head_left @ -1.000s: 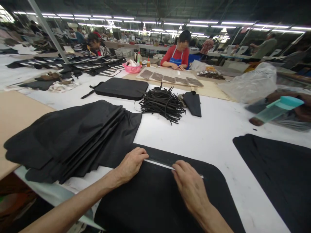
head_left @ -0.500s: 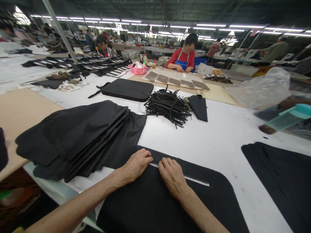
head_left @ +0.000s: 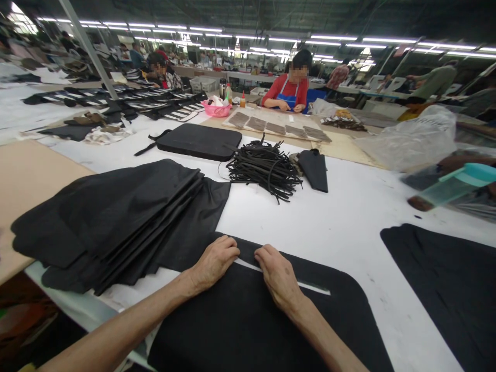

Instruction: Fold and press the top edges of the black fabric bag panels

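Observation:
A large black sheet panel (head_left: 240, 325) with rounded corners lies in front of me, and a long narrow slot (head_left: 315, 289) runs across its upper part, showing white through it. At the slot's left end, my left hand (head_left: 214, 262) has its fingers curled down and closed on the panel's edge strip. My right hand (head_left: 282, 276) bends over the slot farther right, its fingertips pinched on the same strip. Between the two hands a stretch of the slot is visible. The undersides of both sets of fingertips are hidden.
Left of the panel is a fanned stack of black sheets (head_left: 116, 217). Beyond lie a black padded piece (head_left: 199, 140), a bundle of black strips (head_left: 265, 168) and a small black piece (head_left: 314, 170). Another black sheet (head_left: 437, 289) and a teal-lidded bottle (head_left: 453, 186) are at right. A co-worker (head_left: 289, 93) sits opposite.
My right hand has shifted slightly right relative to the panel, its fingers lifting a little, and the gap between my hands is wider. The slot between them looks more open. The view has shifted slightly.

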The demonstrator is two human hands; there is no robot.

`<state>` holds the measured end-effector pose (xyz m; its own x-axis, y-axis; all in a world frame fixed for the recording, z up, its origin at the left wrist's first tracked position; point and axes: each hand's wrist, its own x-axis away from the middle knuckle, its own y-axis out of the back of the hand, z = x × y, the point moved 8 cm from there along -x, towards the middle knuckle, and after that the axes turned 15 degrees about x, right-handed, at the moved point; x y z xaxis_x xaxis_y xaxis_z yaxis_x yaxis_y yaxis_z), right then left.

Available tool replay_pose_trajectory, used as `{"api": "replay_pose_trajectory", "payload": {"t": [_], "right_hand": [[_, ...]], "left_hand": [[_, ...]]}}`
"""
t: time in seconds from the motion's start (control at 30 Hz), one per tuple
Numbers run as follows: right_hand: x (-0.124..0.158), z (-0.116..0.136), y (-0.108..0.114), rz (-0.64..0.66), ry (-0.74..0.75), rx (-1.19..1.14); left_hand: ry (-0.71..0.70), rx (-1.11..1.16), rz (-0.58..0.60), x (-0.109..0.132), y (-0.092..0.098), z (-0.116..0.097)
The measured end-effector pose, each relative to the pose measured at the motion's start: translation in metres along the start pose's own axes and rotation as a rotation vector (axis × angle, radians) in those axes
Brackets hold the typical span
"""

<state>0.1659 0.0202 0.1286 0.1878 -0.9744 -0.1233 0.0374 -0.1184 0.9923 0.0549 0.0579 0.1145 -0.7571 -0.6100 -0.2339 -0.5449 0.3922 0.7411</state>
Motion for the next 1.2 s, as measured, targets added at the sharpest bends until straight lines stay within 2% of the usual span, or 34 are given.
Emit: {"api": "replay_pose_trajectory", "payload": {"t": [0.17,0.3,0.53,0.7,0.9,1.2], "right_hand": [[0.003,0.01,0.0,-0.063,0.077,0.121],[0.009,0.006,-0.006,-0.073,0.077,0.208],[0.035,-0.035,-0.002,-0.028,-0.112,0.077],[0.051,-0.054,0.0,-0.015,-0.203,0.042],[0.054,-0.059,-0.003,0.018,-0.242,0.032],[0.049,-0.058,-0.003,0.07,-0.317,0.163]], "left_hand": [[0.02,0.022,-0.022,-0.001,0.001,0.0],[0.019,0.033,-0.02,-0.001,0.001,-0.001],[0.062,0.039,-0.037,0.0,0.004,0.002],[0.107,0.043,-0.051,-0.002,0.008,0.003],[0.122,0.023,-0.036,-0.003,0.006,0.002],[0.192,-0.035,-0.032,-0.007,0.004,-0.002]]}}
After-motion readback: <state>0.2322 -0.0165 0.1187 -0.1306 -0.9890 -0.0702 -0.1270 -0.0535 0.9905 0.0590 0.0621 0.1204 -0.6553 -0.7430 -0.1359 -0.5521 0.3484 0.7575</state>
